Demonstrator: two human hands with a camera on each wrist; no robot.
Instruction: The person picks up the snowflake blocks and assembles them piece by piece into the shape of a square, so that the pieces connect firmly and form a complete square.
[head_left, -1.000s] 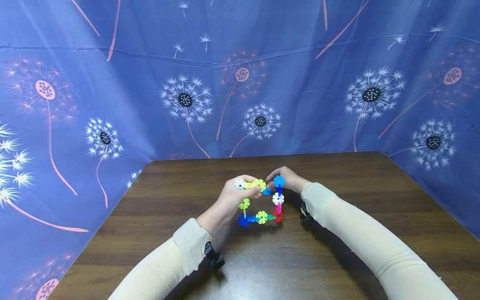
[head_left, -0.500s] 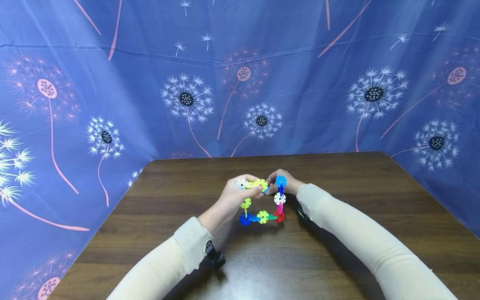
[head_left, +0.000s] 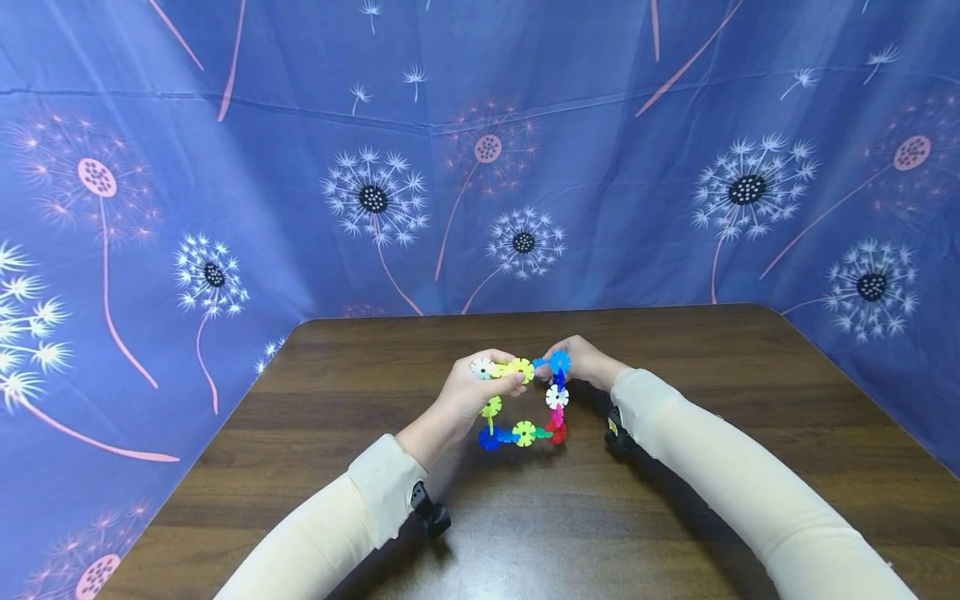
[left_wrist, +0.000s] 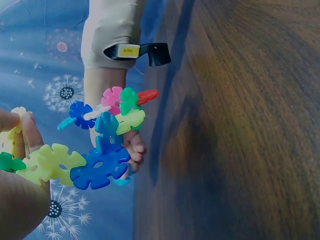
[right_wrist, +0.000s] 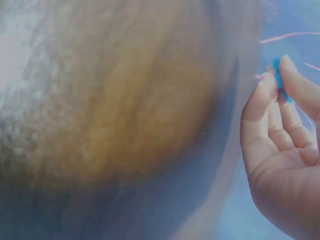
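Observation:
A chain of flower-shaped plastic snowflake discs stands as an upright square frame (head_left: 524, 434) above the table. My left hand (head_left: 468, 392) grips its top edge, the thumb over a yellow disc (head_left: 519, 370) and the fingers behind. My right hand (head_left: 588, 364) is behind the top right corner, partly hidden by the blue corner disc (head_left: 559, 362). In the right wrist view, thumb and forefinger pinch a light blue disc (right_wrist: 278, 75) edge-on. From the left wrist view, a dark blue disc (left_wrist: 100, 167) and pale yellow discs (left_wrist: 61, 162) show close to the left hand.
A brown wooden table (head_left: 360, 375) lies below the hands. Behind it hangs a blue cloth (head_left: 600, 150) with dandelion prints. A black strap device (head_left: 430, 510) sits on the left wrist, with a similar one (head_left: 618, 429) on the right.
My right hand shifts left a little, then back right. The light blue disc, earlier tilted low beside the yellow one, now sits higher, beside the blue corner disc. The left hand hardly moves.

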